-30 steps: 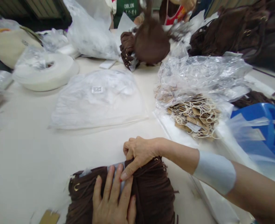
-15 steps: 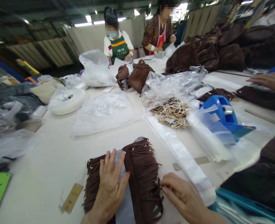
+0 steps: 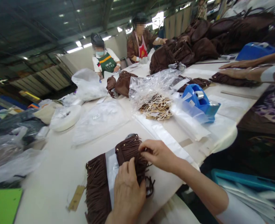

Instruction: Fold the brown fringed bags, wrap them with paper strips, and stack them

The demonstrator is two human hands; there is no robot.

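Note:
A dark brown fringed bag (image 3: 96, 183) lies on the table in front of me, with a pale plastic strip (image 3: 111, 166) down its middle. My left hand (image 3: 129, 189) rests on its right half, fingers laid over the fringe and thumb apart. At the right edge of the bag, my right hand (image 3: 157, 154) pinches some fringe strands (image 3: 143, 161) between thumb and fingers; the fingertips are partly hidden. A kraft-coloured hang tag (image 3: 76, 197) lies to the left of the bag, with its string reaching toward it.
Beyond the bag lie clear plastic bags (image 3: 100, 119), a heap of stringed tags (image 3: 157, 107) and a blue tape dispenser (image 3: 198, 101). A white roll (image 3: 65, 118) sits at left. Brown bags (image 3: 186, 49) are piled behind. Another person's hands (image 3: 242, 70) press a brown piece at right.
My left hand has shifted right, from the middle strip onto the right-hand fringe. My right hand has moved up and left along the bag's edge. The camera view has turned right.

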